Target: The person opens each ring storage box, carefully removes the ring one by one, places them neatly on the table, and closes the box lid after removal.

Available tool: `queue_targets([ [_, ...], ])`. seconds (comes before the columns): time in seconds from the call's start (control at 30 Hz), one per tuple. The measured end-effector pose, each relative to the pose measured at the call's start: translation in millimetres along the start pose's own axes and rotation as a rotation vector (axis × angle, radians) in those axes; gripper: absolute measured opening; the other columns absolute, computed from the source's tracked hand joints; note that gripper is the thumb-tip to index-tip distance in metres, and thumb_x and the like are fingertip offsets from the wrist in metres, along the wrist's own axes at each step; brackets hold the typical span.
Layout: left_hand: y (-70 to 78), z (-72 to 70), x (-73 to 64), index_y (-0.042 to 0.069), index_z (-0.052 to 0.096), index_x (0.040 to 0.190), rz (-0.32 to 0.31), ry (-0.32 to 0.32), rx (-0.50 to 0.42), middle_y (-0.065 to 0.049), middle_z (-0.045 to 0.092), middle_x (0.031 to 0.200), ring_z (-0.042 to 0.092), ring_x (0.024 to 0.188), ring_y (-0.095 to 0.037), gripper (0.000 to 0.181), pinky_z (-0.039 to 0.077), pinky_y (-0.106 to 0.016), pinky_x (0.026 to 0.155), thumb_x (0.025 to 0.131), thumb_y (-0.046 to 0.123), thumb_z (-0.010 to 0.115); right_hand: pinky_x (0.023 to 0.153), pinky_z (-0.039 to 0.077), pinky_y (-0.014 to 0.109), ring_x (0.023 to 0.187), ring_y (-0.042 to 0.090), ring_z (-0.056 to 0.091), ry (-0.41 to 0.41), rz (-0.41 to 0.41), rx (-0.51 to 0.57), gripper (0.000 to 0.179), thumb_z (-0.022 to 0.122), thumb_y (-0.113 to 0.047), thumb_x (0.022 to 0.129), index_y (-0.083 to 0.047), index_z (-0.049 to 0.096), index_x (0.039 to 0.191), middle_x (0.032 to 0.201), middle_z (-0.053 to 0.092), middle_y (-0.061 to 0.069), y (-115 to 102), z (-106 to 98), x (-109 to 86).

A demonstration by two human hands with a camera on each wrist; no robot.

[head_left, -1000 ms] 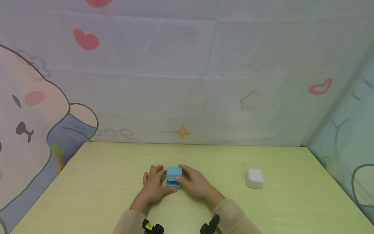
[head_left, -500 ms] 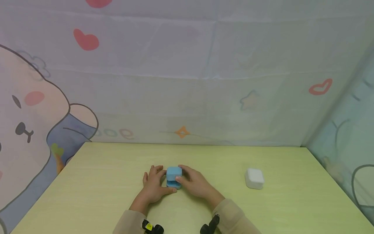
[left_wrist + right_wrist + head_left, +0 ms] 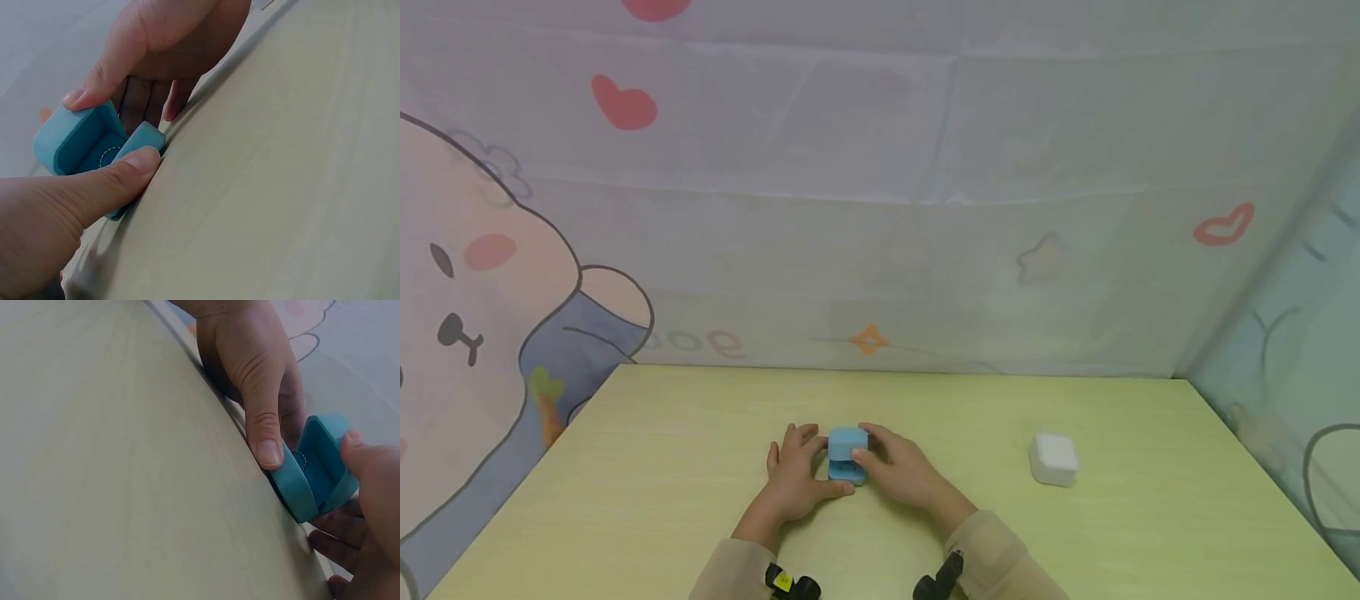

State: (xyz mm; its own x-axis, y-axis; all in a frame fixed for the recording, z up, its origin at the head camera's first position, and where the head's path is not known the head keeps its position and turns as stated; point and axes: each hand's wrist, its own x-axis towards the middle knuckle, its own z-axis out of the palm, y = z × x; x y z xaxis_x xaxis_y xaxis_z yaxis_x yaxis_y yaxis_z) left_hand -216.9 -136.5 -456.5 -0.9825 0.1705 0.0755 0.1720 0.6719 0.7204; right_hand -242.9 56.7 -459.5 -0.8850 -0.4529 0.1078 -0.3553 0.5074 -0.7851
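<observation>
Light-blue ring box (image 3: 847, 444), lid (image 3: 53, 147) raised, ring (image 3: 305, 460) inside: on bench (image 3: 700, 467), in from far edge, left of centre. My left hand (image 3: 795, 483) pinches base (image 3: 294, 487); my right hand (image 3: 904, 473), lid. Step, I judge: working the lid; next calls for steady base.

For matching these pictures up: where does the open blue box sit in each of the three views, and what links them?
Head: blue box below the middle, slightly left of centre.
Left wrist: blue box in the left part, about mid-height.
Right wrist: blue box in the right part, about mid-height.
Shared landmark: the left thumb at the box's base.
</observation>
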Motion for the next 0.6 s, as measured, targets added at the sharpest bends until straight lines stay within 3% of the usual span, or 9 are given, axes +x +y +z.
queue_targets([
  [0.6,-0.8,0.7,0.8,0.002,0.056,0.126,0.003,0.014,0.024,-0.023,0.022,0.151,-0.005,0.142,-0.049,0.069,-0.009,-0.066,0.108,0.071,0.036,0.082,0.105,0.039,0.05,0.127,0.032,0.05,0.007,0.016,0.013,0.06,0.044,-0.047,0.097,-0.007,0.041,0.141,0.134,0.055,0.017,-2.5,-0.7,0.5],
])
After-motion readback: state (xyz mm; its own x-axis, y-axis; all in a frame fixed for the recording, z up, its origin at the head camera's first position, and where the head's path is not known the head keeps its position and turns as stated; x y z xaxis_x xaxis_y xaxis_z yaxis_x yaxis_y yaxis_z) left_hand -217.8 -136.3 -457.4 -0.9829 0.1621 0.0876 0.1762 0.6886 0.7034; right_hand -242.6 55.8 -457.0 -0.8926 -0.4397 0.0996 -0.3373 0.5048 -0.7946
